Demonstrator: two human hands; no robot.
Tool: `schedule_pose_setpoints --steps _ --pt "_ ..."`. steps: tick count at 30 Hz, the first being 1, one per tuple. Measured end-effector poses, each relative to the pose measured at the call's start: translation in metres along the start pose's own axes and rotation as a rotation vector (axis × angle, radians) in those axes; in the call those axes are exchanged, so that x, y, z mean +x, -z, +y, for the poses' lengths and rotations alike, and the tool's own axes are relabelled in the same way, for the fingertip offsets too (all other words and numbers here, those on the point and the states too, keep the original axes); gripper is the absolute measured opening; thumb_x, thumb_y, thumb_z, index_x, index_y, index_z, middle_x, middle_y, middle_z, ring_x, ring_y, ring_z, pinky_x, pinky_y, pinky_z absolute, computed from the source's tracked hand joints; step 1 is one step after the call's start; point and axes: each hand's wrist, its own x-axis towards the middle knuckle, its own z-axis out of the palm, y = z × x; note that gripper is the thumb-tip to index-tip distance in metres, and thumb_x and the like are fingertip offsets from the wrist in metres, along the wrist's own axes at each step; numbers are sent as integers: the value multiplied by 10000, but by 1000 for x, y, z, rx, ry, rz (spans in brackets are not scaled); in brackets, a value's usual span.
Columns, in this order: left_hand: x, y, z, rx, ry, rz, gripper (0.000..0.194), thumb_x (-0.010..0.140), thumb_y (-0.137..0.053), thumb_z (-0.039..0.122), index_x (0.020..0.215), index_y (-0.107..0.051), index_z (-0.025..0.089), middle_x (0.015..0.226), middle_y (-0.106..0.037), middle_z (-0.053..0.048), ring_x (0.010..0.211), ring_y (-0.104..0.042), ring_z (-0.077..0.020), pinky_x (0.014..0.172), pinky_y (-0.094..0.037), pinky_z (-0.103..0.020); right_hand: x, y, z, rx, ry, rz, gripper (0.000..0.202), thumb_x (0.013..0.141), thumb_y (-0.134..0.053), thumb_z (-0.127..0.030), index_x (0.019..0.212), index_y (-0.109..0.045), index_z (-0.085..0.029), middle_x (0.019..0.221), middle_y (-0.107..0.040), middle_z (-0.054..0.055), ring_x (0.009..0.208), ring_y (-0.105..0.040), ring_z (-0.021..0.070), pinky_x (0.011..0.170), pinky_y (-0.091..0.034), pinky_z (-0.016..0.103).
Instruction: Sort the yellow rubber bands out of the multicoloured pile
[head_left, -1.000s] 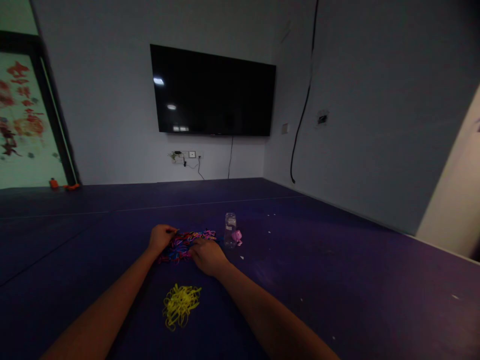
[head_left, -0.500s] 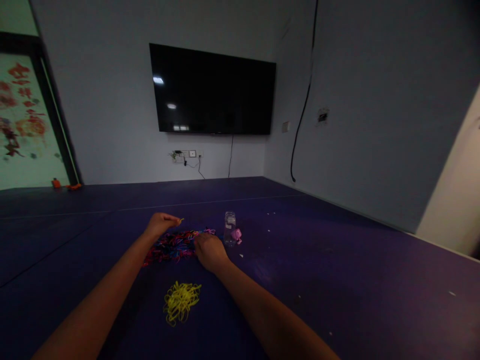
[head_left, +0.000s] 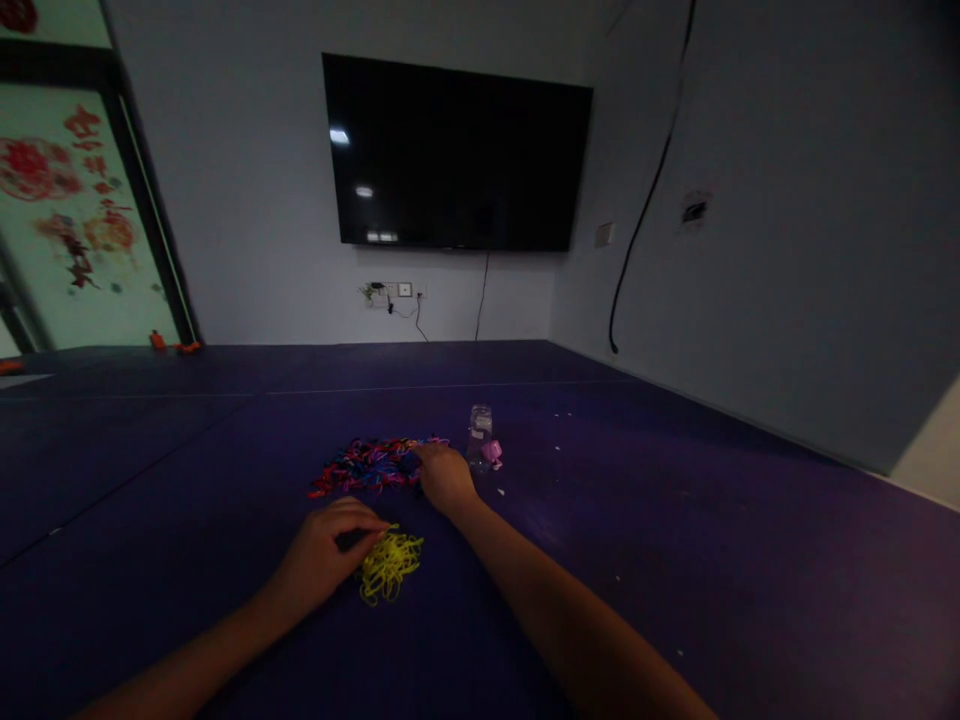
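Observation:
A tangled heap of many-coloured rubber bands (head_left: 371, 465), mostly red, blue and pink, lies on the purple surface. My right hand (head_left: 444, 478) is at its right end, fingers bent down into the bands, their tips mostly hidden; what they grip does not show. Closer to me is a smaller pile of yellow rubber bands (head_left: 391, 568). My left hand (head_left: 334, 545) is at the upper left of this pile, thumb and forefinger pinched on a yellow rubber band (head_left: 392, 527). Just beyond my right hand stands a clear plastic bottle (head_left: 480, 430), with a pink cap (head_left: 492, 453) beside it.
Small white scraps (head_left: 557, 448) are scattered over the purple surface (head_left: 675, 560). Behind it, a black television (head_left: 457, 155) hangs on the wall above sockets and cables (head_left: 405, 290). A dark cable (head_left: 649, 200) runs down the right wall. At the left is a decorated glass door (head_left: 82, 210).
My left hand has come nearer, from above the coloured heap to the yellow pile, still pinching a yellow band. My right hand stays at the coloured heap. The view has shifted slightly.

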Motion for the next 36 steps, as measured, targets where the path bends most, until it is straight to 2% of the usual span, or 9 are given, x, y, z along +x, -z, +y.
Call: schedule_pose_setpoints --steps 4,11,15,20,25,30,36 --pt "-4 -5 -7 -40 -19 1 138 753 -601 328 748 -731 285 787 -718 -27 758 -643 -180 725 -521 -304 -1 -1 3 -37 -47 24 358 816 -429 -117 1129 -594 -170 1135 -616 103 1039 -558 208 889 -395 305" --pt "-2 -6 -5 -121 71 -54 150 727 -611 333 797 -737 292 866 -728 -29 814 -652 -188 753 -518 -304 -3 3 4 -67 -107 18 335 810 -415 -97 1057 -629 -171 1088 -634 95 1042 -553 198 878 -399 276" --pt "-3 -5 -6 -191 98 -65 183 735 -587 354 794 -735 264 850 -726 -38 784 -654 -182 717 -515 -286 -3 2 6 -67 -115 24 350 795 -414 -71 1046 -636 -174 1070 -640 92 1038 -553 198 874 -399 277" --pt "-5 -4 -8 -198 132 -2 240 775 -535 364 880 -719 252 774 -717 -27 736 -650 -173 701 -510 -281 -3 0 9 -67 -132 31 345 777 -439 -54 1010 -653 -191 1063 -646 75 1038 -551 193 865 -401 269" --pt "-4 -5 -9 -91 103 73 290 833 -463 383 935 -698 248 926 -704 -34 885 -628 -190 819 -481 -314 -2 -1 11 -59 -152 25 299 779 -468 -78 964 -671 -196 1056 -650 73 1003 -566 199 833 -412 268" --pt "-4 -7 -9 -64 94 -5 379 892 -352 395 1151 -588 250 1019 -683 -33 1012 -583 -198 925 -420 -348 -2 -1 10 -54 -153 12 278 801 -465 -98 953 -679 -189 1030 -659 89 993 -575 203 824 -413 265" --pt "-5 -4 -7 -120 97 -63 408 915 -297 434 1158 -563 243 911 -686 -17 949 -594 -198 916 -420 -383 -1 0 8 -57 -167 -4 293 798 -461 -90 981 -669 -184 1016 -663 81 998 -578 192 823 -412 253"
